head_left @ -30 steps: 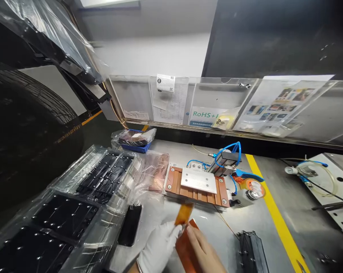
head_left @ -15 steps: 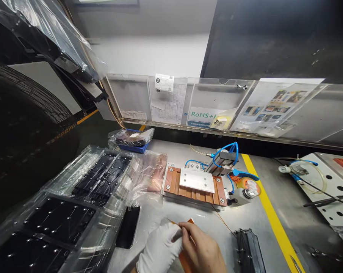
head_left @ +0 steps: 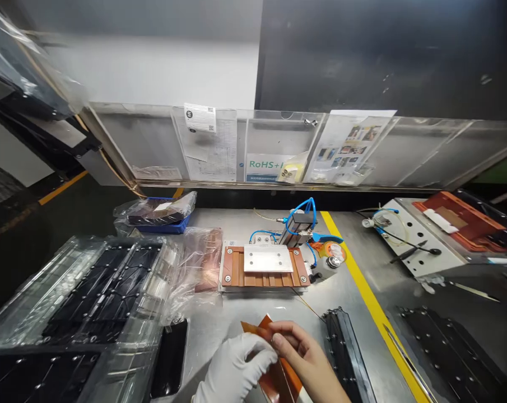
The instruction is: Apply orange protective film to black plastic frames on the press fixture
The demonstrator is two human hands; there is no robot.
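Fingers of the left hand (head_left: 232,369), white-gloved, curl round with their tips drawn close to the thumb; whether they grip anything is hidden. Just beyond them slants an amber film (head_left: 253,329), with an orange sheet (head_left: 272,386) showing below and between the hands. Bare thumb and forefinger of the right hand (head_left: 307,358) are pinched on the film's right end. Farther right, a long black part (head_left: 345,352) lies on the metal bench (head_left: 337,294).
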